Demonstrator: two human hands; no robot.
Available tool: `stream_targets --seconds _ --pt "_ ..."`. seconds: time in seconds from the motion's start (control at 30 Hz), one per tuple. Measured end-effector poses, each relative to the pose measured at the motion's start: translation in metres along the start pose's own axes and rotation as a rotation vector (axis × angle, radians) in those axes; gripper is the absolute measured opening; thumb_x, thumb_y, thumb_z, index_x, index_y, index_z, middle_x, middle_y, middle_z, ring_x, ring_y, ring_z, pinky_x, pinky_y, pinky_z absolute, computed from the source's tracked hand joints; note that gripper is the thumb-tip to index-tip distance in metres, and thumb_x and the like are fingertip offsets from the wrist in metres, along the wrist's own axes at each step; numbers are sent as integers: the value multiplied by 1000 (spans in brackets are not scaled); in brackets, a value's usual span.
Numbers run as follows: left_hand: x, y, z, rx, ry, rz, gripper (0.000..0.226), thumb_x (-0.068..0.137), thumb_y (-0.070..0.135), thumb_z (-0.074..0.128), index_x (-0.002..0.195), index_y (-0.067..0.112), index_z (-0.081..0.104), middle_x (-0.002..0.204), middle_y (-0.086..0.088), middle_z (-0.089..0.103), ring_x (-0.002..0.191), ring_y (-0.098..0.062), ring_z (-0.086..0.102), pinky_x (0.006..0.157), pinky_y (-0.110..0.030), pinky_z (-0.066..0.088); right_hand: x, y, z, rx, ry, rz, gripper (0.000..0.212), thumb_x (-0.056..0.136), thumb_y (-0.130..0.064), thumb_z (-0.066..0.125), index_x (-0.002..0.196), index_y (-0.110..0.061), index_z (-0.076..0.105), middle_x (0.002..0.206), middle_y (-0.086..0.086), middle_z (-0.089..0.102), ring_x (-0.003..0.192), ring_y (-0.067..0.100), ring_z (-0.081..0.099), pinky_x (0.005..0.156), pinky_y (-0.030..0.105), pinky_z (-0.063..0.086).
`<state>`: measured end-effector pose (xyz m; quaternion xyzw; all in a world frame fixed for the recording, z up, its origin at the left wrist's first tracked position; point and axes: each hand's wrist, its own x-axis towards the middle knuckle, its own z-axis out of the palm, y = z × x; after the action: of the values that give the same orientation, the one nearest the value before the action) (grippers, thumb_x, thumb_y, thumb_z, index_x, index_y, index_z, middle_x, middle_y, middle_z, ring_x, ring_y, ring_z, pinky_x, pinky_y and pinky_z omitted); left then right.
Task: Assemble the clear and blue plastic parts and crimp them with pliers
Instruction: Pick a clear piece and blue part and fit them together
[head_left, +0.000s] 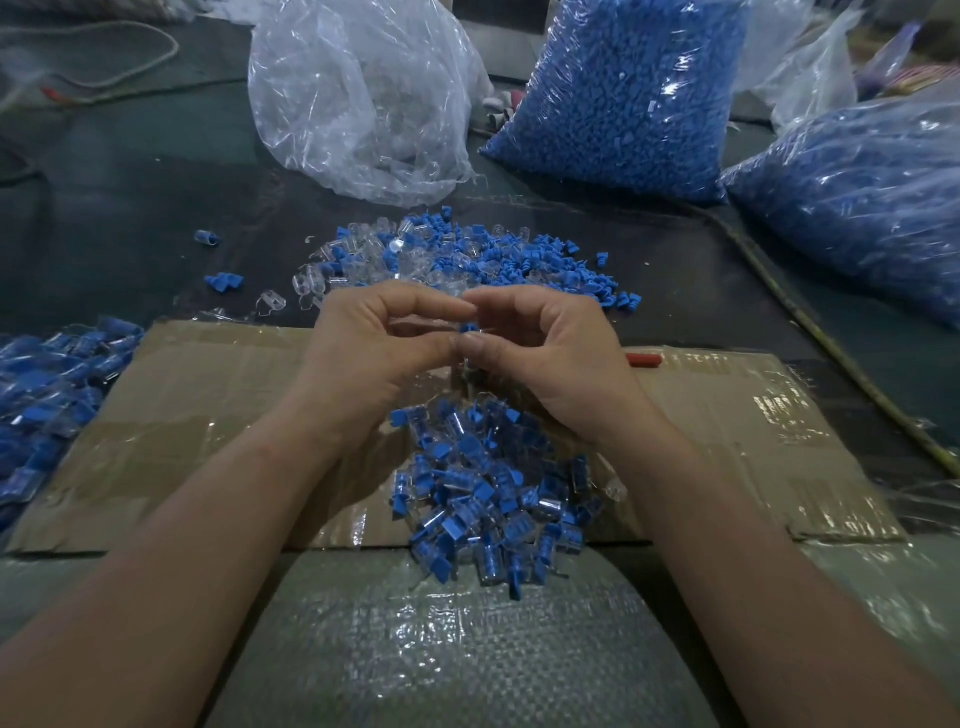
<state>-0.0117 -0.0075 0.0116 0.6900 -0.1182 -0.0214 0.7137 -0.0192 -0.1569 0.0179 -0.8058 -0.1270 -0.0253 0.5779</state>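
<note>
Single wide-angle view, worn on the head. Looks forward and down along both bare forearms, close to the left hand (374, 343) and right hand (540, 358) at centre. Takes in the flat brown cardboard sheet (208, 415) beneath them, the dark surface (130, 218) beyond, and the clear plastic bag of blue pieces (623, 93) farthest off.

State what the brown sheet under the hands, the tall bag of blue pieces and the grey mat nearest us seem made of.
Brown sheet: likely cardboard, matt, with glossy tape strips that glare. Tall bag: thin clear plastic film; it crinkles, shines, and shows its contents. Grey mat: probably woven plastic sacking; a criss-cross weave with sheen.
</note>
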Motion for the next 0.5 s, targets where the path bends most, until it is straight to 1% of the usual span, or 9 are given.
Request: stream_targets --seconds 0.07,0.13,0.2,0.33,0.43,0.5 --pt "0 1 -1 -10 -6 8 21 58 13 69 79 14 68 76 4 72 72 -9 69 64 -15 52 -1 -1 0 45 -9 -20 24 76 -8 70 92 -24 64 90 -1 69 84 12 67 74 19 54" --pt "1 0 -2 -31 7 -4 21 58 14 68 79 12 67 73 4 71 68 -8 68 61 -14 51 -1 -1 -1 92 -9 -21 23 75 -7 70 91 -23 65 89 -1 69 83 12 68 74 22 55" --pt "1 0 -3 -24 11 -17 20 58 15 67 77 10 65 68 2 70 62 -8 66 57 -14 50 -1 0 0 117 -20 -16 23 74 -7 69 89 -25 65 87 -4 69 81 9 67 74 21 55" --pt "2 0 -4 -10 -26 -42 14 60 15 66 73 9 63 63 -1 69 59 -12 66 52 -16 51 0 2 0 88 -12 -38 25 74 -8 70 89 -27 64 86 -11 66 81 3 66 75 18 53" --pt "3 -1 -4 -61 7 -42 13 61 15 66 71 8 63 60 -2 68 54 -11 65 50 -16 50 -1 4 1 41 33 -105 29 71 -13 73 92 -31 63 85 -13 67 81 4 67 73 16 53" --pt "3 -2 -5 -106 22 -58 12 61 15 66 71 8 64 59 -3 67 53 -11 64 49 -17 50 -2 6 2 28 68 -162 34 69 -10 74 96 -28 64 83 -12 68 79 6 68 71 17 53"
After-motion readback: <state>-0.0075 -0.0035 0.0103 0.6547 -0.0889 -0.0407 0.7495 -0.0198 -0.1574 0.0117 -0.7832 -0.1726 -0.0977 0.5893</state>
